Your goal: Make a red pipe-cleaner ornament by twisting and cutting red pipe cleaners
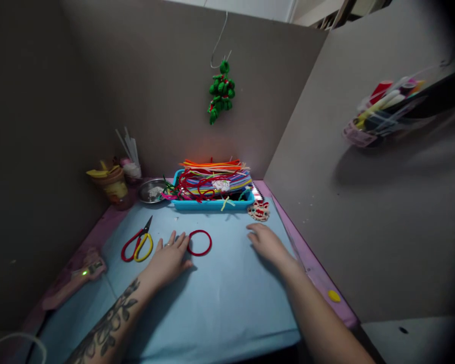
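A red ring, which looks like a bent pipe cleaner, lies flat on the blue table cover. My left hand rests palm down just left of it, fingers spread, the fingertips at or very near the ring's edge. Over the right side of the cover is my right hand, fingers loosely apart with nothing visible in them. Just beyond it sits a small cream and red face-like craft piece. Scissors with one red and one yellow handle lie left of my left hand.
A blue tray piled with colourful pipe cleaners stands at the back. Left of it are a metal dish and a pot. A pink glue gun lies at left. Grey panels enclose three sides; a green ornament hangs behind.
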A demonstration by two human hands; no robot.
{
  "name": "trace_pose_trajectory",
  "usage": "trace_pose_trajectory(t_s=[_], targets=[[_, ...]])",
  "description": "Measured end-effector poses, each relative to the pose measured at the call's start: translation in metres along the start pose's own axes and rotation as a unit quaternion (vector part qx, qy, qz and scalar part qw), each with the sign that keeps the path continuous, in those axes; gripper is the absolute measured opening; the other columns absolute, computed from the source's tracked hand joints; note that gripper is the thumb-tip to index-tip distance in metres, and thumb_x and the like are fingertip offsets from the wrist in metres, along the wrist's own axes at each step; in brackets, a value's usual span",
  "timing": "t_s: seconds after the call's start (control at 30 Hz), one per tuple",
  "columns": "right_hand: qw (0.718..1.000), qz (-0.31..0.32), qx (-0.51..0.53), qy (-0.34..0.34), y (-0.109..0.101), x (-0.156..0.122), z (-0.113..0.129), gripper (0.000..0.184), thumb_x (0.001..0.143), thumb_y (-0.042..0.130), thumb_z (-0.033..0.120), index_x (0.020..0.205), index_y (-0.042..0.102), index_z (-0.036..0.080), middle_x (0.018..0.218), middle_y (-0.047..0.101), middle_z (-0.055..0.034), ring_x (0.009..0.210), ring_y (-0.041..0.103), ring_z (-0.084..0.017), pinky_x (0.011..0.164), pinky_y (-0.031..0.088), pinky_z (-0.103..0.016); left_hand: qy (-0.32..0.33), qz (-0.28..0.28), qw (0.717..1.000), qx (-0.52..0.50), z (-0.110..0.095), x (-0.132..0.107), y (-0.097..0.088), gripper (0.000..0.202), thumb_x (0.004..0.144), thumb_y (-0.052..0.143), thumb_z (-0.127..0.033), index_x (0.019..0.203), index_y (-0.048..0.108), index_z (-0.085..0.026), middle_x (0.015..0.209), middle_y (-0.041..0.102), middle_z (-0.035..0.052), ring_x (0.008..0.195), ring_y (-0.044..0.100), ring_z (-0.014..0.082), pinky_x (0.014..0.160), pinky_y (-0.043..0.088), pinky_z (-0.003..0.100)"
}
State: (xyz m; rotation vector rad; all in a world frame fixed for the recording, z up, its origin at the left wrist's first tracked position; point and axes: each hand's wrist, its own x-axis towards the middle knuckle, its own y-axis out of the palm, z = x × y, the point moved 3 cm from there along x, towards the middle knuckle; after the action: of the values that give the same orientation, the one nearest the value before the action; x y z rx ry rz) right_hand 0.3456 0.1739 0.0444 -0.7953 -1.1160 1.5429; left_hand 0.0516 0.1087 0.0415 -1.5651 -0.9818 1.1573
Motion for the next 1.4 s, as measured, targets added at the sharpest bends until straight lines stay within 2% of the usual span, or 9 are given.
trace_pose_trajectory(t_s=[0.07, 0.13, 0.23, 0.47, 0.7, 0.93, 1.03, 1.23, 1.4], targets=[[0.986, 0.04, 0.023, -0.159, 0.014, 0.004, 0.052, 0.039, 0.087, 0.05, 0.019, 0.125, 0.059, 0.016, 0.129, 0.061, -0.0095, 0.121, 0.052, -0.022, 0.107, 0.036, -0.033, 0.007, -0.034, 0.999, 0.002, -0.008, 0.009, 0.004, 0.062, 0.089, 0.047, -0.036, 0.147, 0.033, -0.017, 0.155, 0.027, 0.0148, 0.144, 0.017, 0.0356, 0.108, 0.022, 0.064], [0.96, 0.085, 0.024, -0.266, 0.032, 0.006, 0.095, 0.047, 0.088, 0.052, 0.022, 0.134, 0.051, 0.016, 0.138, 0.054, -0.0094, 0.13, 0.045, -0.023, 0.11, 0.033, -0.036, 0.002, -0.063, 0.998, 0.008, -0.015, 0.015, 0.009, 0.058, 0.092, 0.041, -0.033, 0.146, 0.033, -0.013, 0.154, 0.03, 0.0157, 0.144, 0.018, 0.0342, 0.109, 0.021, 0.062], [0.959, 0.09, 0.011, -0.27, 0.055, 0.011, 0.122, 0.049, 0.09, 0.05, 0.023, 0.138, 0.046, 0.012, 0.142, 0.049, -0.0131, 0.133, 0.041, -0.027, 0.111, 0.032, -0.042, 0.0, -0.066, 0.998, 0.008, -0.017, 0.017, 0.018, 0.058, 0.093, 0.038, -0.033, 0.146, 0.032, -0.011, 0.152, 0.032, 0.0162, 0.143, 0.02, 0.0346, 0.109, 0.022, 0.063], [0.962, 0.057, 0.088, -0.252, 0.073, 0.014, 0.105, 0.036, 0.088, 0.052, 0.017, 0.122, 0.061, 0.016, 0.126, 0.063, -0.0094, 0.115, 0.055, -0.022, 0.103, 0.043, -0.035, 0.008, -0.05, 0.998, -0.028, -0.002, 0.019, 0.023, 0.057, 0.092, 0.037, -0.031, 0.147, 0.032, -0.016, 0.155, 0.027, 0.01, 0.145, 0.015, 0.0327, 0.107, 0.024, 0.065], [0.965, 0.04, 0.113, -0.231, 0.075, 0.019, 0.095, 0.034, 0.084, 0.054, 0.012, 0.117, 0.065, 0.015, 0.125, 0.063, -0.011, 0.117, 0.053, -0.023, 0.102, 0.044, -0.038, 0.016, -0.053, 0.998, -0.037, 0.0, 0.023, 0.026, 0.057, 0.091, 0.039, -0.029, 0.147, 0.034, -0.018, 0.154, 0.031, 0.0098, 0.145, 0.016, 0.0315, 0.108, 0.022, 0.064], [0.965, 0.053, 0.097, -0.237, 0.073, 0.015, 0.099, 0.033, 0.086, 0.056, 0.018, 0.117, 0.065, 0.019, 0.123, 0.065, -0.0064, 0.114, 0.053, -0.023, 0.102, 0.043, -0.037, -0.002, -0.054, 0.998, -0.037, 0.0, 0.025, 0.025, 0.057, 0.09, 0.04, -0.027, 0.146, 0.034, -0.018, 0.153, 0.033, 0.0109, 0.145, 0.016, 0.0313, 0.109, 0.024, 0.063], [0.968, 0.062, 0.076, -0.23, 0.075, 0.017, 0.102, 0.04, 0.089, 0.052, 0.019, 0.128, 0.058, 0.019, 0.135, 0.057, -0.0059, 0.125, 0.046, -0.024, 0.107, 0.037, -0.039, -0.01, -0.062, 0.998, -0.026, -0.002, 0.025, 0.025, 0.058, 0.091, 0.039, -0.028, 0.147, 0.034, -0.017, 0.153, 0.031, 0.0105, 0.144, 0.017, 0.0314, 0.109, 0.024, 0.062], [0.968, 0.144, -0.003, -0.207, 0.087, 0.021, 0.106, 0.059, 0.093, 0.042, 0.028, 0.149, 0.028, 0.016, 0.156, 0.025, -0.008, 0.146, 0.009, -0.031, 0.114, 0.017, -0.059, -0.03, -0.067, 0.997, -0.001, -0.006, 0.023, 0.028, 0.06, 0.091, 0.039, -0.031, 0.148, 0.031, -0.012, 0.154, 0.026, 0.013, 0.145, 0.014, 0.0339, 0.109, 0.02, 0.064], [0.966, 0.165, -0.024, -0.197, 0.091, 0.018, 0.104, 0.059, 0.094, 0.039, 0.031, 0.15, 0.024, 0.018, 0.157, 0.02, -0.0078, 0.146, 0.006, -0.031, 0.113, 0.008, -0.063, -0.033, -0.076, 0.997, 0.006, -0.009, 0.021, 0.028, 0.063, 0.091, 0.038, -0.037, 0.147, 0.031, -0.01, 0.155, 0.025, 0.0138, 0.145, 0.011, 0.035, 0.11, 0.014, 0.066]])
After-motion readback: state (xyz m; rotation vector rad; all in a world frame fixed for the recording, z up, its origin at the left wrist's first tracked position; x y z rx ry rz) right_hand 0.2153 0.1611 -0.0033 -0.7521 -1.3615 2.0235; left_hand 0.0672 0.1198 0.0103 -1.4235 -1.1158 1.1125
